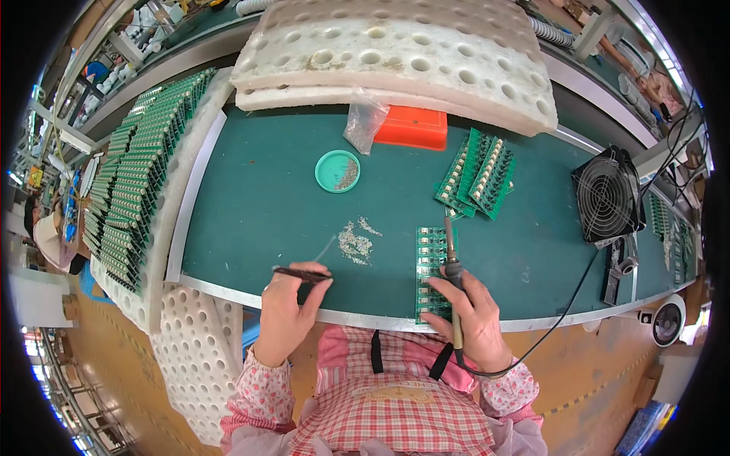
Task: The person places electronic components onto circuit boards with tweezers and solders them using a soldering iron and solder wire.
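In my left hand (290, 310) a pair of tweezers (303, 273) is pinched, its tips pointing toward a loose pile of tiny pale components (355, 243) on the green mat. My right hand (475, 313) grips a soldering iron (452, 270), whose metal tip points away from me. Beneath that hand lies a green circuit board panel (430, 251) with a row of small parts, its near end at the table's front edge. Fingers of the right hand rest at the panel's right side. Beyond it, several similar panels (477, 173) lie stacked.
A round green dish (338, 172) holds more tiny parts. Behind it are a clear plastic bag (365, 124) and a red tray (412, 128). Foam blocks (395, 61) line the back. Rows of boards (144, 167) stand at left. A black fan (606, 190) stands at right; the iron's cord (563, 315) curves nearby.
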Demonstrator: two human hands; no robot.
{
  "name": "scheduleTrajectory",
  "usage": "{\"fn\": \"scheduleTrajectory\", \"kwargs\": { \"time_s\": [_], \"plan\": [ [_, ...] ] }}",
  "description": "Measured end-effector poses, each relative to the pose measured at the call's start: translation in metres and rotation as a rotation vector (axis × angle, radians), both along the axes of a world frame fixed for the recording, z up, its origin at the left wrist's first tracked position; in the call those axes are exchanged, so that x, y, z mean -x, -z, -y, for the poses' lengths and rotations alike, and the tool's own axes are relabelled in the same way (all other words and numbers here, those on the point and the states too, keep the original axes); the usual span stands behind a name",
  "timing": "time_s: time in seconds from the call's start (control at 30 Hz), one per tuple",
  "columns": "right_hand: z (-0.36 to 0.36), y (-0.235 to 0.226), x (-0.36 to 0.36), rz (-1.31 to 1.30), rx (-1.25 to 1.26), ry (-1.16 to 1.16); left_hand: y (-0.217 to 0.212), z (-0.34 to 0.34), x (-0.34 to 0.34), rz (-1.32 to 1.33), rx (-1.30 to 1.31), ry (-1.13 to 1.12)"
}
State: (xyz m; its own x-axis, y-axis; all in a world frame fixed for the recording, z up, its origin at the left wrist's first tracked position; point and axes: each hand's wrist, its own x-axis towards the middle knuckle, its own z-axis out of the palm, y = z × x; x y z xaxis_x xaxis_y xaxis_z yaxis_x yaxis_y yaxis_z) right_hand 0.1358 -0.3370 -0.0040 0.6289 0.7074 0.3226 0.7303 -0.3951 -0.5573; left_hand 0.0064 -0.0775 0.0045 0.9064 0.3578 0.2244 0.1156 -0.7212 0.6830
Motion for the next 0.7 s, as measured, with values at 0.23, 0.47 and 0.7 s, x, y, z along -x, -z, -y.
{"fn": "scheduleTrajectory", "kwargs": {
  "time_s": [0.23, 0.47, 0.7],
  "plan": [
    [0.012, 0.002, -0.002, 0.038, -0.034, 0.032, 0.002, 0.011, -0.046, 0.072, 0.131, -0.053],
    [0.013, 0.006, 0.001, 0.027, -0.090, 0.119, 0.013, 0.025, -0.073, 0.174, -0.052, -0.022],
    [0.012, 0.008, -0.003, 0.059, -0.109, 0.092, 0.015, 0.038, -0.091, 0.162, -0.077, 0.024]
  ]
}}
